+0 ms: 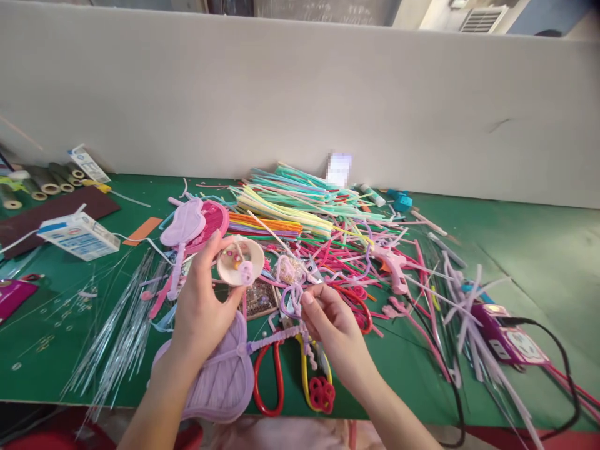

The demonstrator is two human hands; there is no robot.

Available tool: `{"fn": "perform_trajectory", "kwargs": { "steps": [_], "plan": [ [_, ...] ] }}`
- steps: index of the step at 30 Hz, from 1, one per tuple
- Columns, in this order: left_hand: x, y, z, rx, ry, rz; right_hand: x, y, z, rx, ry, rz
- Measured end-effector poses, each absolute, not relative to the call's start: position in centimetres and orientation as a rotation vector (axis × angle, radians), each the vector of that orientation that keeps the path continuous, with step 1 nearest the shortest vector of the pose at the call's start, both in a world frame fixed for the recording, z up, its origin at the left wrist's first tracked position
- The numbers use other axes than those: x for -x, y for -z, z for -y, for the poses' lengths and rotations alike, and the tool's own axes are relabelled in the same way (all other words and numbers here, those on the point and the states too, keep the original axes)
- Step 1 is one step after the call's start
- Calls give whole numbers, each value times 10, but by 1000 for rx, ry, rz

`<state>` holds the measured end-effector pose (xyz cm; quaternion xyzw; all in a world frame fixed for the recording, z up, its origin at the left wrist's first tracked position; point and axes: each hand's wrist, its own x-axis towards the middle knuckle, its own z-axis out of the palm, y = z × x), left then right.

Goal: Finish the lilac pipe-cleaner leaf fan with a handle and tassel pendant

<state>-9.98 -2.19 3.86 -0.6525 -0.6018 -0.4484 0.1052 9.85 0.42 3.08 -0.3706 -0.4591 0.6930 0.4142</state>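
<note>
My left hand (202, 306) is closed on a small round cream disc (240, 260) with little beads and a lilac loop on its face, held up over the green table (539, 250). My right hand (330, 325) pinches a lilac pipe-cleaner loop (291, 299) just right of the disc. Under my hands lies a purple heart-shaped fan (225, 381), its twisted handle running toward my right hand. A red-handled pair of scissors (268, 381) lies beneath.
A big heap of coloured pipe cleaners and straws (300, 212) fills the table's middle. A pink glue gun (392, 265), a purple power strip (509, 340) with black cable, white boxes (79, 236), cardboard tubes (44, 180) and silver tinsel strips (119, 325) lie about. A cardboard wall (300, 94) stands behind.
</note>
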Motion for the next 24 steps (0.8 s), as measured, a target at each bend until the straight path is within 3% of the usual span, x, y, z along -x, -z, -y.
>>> {"fn": "perform_trajectory", "kwargs": {
  "steps": [7,16,24],
  "plan": [
    [90,-42,31,1987,1364,1859,-110,-40,5,931,-1531,1637],
    [72,-55,43,2277,1168,1888,-101,-72,-8,1081,-424,2799],
    [68,-66,43,2402,1087,1736,-97,-90,-12,1336,-206,2898]
  ]
}}
